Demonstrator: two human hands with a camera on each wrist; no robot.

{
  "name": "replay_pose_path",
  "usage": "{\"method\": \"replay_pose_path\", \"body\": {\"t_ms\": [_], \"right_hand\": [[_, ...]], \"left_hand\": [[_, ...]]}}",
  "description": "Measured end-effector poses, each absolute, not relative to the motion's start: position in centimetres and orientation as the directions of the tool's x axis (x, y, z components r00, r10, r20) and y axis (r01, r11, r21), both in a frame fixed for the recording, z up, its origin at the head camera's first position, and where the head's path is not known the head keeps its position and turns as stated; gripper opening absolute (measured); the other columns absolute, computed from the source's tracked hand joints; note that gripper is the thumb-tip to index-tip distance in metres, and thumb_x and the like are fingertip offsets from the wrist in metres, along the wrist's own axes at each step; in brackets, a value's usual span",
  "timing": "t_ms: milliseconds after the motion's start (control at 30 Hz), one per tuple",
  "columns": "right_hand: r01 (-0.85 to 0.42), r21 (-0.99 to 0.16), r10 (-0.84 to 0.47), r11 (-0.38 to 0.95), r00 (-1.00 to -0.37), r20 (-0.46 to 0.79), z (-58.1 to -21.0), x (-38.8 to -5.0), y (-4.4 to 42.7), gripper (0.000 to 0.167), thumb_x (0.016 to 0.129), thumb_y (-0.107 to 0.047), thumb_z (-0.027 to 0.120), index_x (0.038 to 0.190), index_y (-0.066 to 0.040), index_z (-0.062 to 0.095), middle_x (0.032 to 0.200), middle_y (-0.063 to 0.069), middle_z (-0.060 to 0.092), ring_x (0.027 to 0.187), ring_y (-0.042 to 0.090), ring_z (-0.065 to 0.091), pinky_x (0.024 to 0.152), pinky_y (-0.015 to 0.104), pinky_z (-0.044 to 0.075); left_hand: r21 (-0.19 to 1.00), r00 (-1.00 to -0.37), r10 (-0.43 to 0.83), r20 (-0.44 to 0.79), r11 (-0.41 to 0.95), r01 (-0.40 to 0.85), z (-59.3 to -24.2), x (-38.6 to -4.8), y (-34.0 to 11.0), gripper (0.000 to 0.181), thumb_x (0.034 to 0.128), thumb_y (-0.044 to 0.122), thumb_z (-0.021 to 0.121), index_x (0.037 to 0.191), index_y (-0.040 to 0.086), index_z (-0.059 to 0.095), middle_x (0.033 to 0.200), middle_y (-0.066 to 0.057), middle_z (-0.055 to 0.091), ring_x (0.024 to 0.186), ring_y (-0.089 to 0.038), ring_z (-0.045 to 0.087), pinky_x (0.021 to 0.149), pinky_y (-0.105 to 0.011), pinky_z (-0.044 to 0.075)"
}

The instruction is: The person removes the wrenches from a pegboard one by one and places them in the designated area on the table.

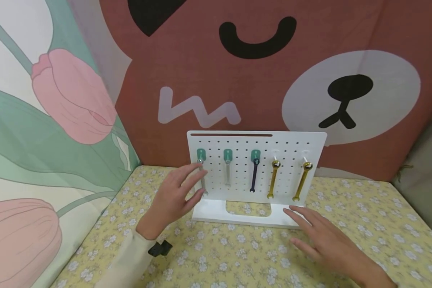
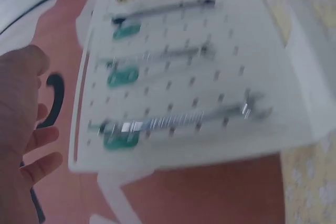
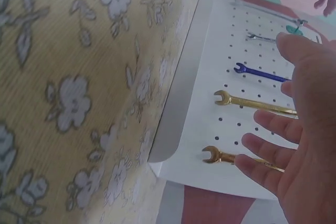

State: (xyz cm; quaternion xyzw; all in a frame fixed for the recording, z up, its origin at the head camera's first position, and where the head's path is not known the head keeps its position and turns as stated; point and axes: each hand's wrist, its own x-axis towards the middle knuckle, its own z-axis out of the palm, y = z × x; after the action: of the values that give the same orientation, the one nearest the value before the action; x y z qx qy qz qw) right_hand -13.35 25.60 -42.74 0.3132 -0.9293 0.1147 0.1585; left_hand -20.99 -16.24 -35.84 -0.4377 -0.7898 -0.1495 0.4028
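Observation:
A white pegboard [image 1: 239, 180] stands upright with a row of combination wrenches hanging on it. Leftmost is a silver wrench [image 2: 178, 121], partly behind my left hand [image 1: 176, 194] in the head view. The left fingers are loosely spread and hold nothing; the left wrist view shows them apart from that wrench. A shorter silver wrench [image 1: 228, 174], a dark blue wrench [image 3: 262, 73] and two gold wrenches [image 1: 273, 180] hang farther right. My right hand [image 1: 327, 242], fingers extended and holding nothing, hovers by the right front of the board, near the gold wrenches.
Green hook mounts [image 1: 201, 154] bear the three left wrenches; pale mounts bear the gold ones. The board's white base [image 1: 209, 214] rests on a yellow floral tablecloth [image 1: 237, 256]. Behind hangs a brown bear-print cloth [image 1: 255, 80], and at left a tulip-print cloth [image 1: 75, 96].

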Motion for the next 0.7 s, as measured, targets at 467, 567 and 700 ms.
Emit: {"method": "replay_pose_path", "body": {"t_ms": [467, 567, 700], "right_hand": [[-0.537, -0.164, -0.457, 0.828, -0.814, 0.357, -42.8, -13.3, 26.6, 0.077, 0.095, -0.032, 0.077, 0.16, -0.019, 0.038, 0.149, 0.012, 0.05, 0.128, 0.036, 0.055, 0.091, 0.059, 0.05], [-0.519, -0.177, -0.444, 0.836, -0.83, 0.338, -42.7, -13.4, 26.7, 0.078, 0.095, -0.033, 0.076, 0.161, -0.02, 0.036, 0.149, 0.013, 0.049, 0.128, 0.037, 0.054, 0.092, 0.06, 0.05], [-0.506, -0.194, -0.428, 0.841, -0.84, 0.333, -42.6, -13.8, 27.0, 0.075, 0.097, -0.032, 0.074, 0.16, -0.018, 0.036, 0.149, 0.014, 0.049, 0.129, 0.037, 0.054, 0.091, 0.06, 0.05]], "left_hand": [[0.091, -0.366, 0.367, 0.855, 0.589, 0.803, -33.3, -24.4, -19.2, 0.046, 0.1045, 0.029, 0.062, 0.14, 0.0, 0.059, 0.14, -0.019, 0.056, 0.127, -0.036, 0.056, 0.104, -0.048, 0.045], [0.139, -0.417, 0.358, 0.835, 0.596, 0.791, -33.1, -25.0, -19.2, 0.052, 0.0989, 0.017, 0.07, 0.146, 0.001, 0.054, 0.145, -0.017, 0.053, 0.133, -0.033, 0.052, 0.107, -0.046, 0.043], [0.201, -0.477, 0.341, 0.81, 0.603, 0.772, -32.7, -25.9, -19.0, 0.064, 0.0956, 0.007, 0.073, 0.154, 0.004, 0.045, 0.152, -0.014, 0.047, 0.138, -0.03, 0.046, 0.109, -0.047, 0.041]]}}
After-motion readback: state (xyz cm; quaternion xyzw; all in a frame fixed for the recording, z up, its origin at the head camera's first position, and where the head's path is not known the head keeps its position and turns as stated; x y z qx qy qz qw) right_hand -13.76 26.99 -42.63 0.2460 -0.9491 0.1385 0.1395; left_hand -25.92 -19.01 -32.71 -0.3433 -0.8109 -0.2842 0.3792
